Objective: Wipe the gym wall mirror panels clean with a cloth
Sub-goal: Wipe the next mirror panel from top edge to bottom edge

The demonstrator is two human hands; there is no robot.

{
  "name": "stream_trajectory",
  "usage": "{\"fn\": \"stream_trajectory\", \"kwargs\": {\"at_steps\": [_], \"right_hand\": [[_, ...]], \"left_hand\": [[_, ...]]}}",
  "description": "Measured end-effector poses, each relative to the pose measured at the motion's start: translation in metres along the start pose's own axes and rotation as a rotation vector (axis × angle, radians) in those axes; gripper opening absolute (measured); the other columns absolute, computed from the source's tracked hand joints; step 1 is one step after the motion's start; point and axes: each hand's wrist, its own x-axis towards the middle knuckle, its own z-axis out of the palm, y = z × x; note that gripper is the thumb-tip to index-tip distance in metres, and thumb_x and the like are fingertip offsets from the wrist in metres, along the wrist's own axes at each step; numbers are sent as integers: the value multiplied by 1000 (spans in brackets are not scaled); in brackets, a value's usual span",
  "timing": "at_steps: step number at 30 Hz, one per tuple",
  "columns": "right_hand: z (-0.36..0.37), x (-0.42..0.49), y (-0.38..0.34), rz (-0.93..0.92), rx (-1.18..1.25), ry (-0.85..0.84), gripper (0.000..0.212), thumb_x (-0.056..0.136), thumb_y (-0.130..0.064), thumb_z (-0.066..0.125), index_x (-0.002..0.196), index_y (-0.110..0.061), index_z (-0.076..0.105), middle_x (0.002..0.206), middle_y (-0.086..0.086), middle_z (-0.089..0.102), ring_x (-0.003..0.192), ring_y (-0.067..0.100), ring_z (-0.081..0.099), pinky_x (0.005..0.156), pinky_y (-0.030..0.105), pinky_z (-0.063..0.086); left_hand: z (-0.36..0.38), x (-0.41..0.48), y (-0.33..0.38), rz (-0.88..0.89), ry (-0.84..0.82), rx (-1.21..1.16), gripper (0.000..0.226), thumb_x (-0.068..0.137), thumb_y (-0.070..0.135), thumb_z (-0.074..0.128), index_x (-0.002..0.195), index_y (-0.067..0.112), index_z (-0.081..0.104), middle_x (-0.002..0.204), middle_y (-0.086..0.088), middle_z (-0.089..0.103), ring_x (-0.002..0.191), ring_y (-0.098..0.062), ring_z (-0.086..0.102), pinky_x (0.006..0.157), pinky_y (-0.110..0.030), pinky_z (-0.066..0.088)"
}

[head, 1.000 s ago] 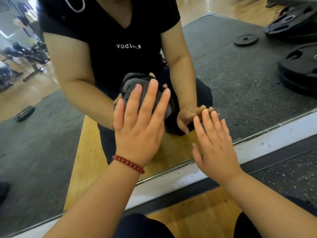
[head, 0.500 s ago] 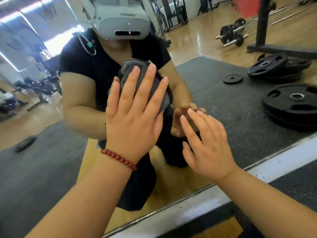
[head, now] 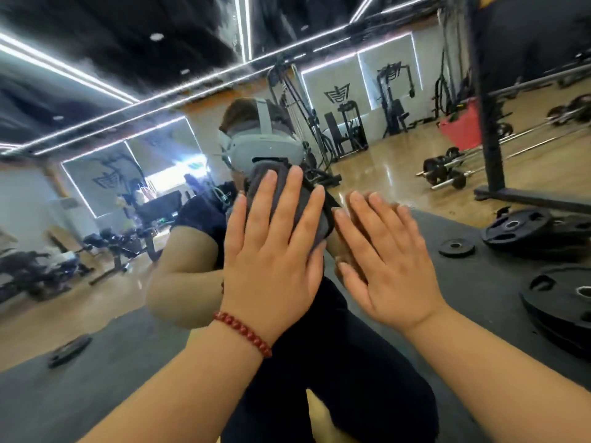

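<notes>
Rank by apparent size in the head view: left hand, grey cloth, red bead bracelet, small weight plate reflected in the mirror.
1. left hand, much the largest, though nearest the camera.
2. grey cloth, only its visible part; the hand covers the rest.
3. and 4. red bead bracelet and small weight plate look alike; unranked.

The cloth (head: 307, 203) is dark grey, soft and bunched into a thick pad, flattened against the mirror (head: 415, 174). Most of it is hidden under a spread hand; its rounded top edge shows above the fingertips and its right edge bulges out beside them. The mirror is an upright wall panel filling nearly the whole view, its glass reflecting the gym floor, weight plates, barbells, machines and ceiling light strips. The cloth sits near the middle of the visible glass. Whether smears remain on the glass cannot be told.
</notes>
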Motion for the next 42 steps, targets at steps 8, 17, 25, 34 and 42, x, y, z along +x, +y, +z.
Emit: {"fn": "stream_trajectory", "kwargs": {"at_steps": [8,17,25,34,42], "right_hand": [[-5,-1,0,6,6,-19,59,100,-34,43,153,-16,26,159,9,27,149,26,23,122,46,14],[-29,30,-2,61,173,-35,65,93,-34,48,153,-17,28,160,3,26,150,20,20,123,42,13],[-22,185,38,-162,39,60,62,95,-34,44,151,-8,36,158,10,33,147,25,26,122,42,17],[-8,208,39,-100,19,48,63,97,-38,38,153,-10,34,162,5,26,150,19,20,123,36,11],[-19,213,35,-79,79,26,63,93,-39,41,151,-13,38,159,4,33,146,19,27,120,32,9]], "left_hand": [[-8,-9,-8,165,-80,38,61,98,43,44,153,20,35,161,-7,25,150,-28,20,121,-48,15],[-18,25,-24,106,-78,59,61,97,47,38,152,20,38,161,-8,25,150,-30,18,122,-49,10],[-40,104,-86,-86,63,109,59,94,44,36,147,22,45,157,-8,35,147,-28,24,118,-50,15],[-56,152,-132,-59,45,109,62,94,51,32,150,25,39,160,-5,30,148,-27,23,120,-45,10],[-55,153,-123,97,-12,94,59,93,49,36,146,23,46,155,-6,38,145,-29,30,118,-46,17]]}}
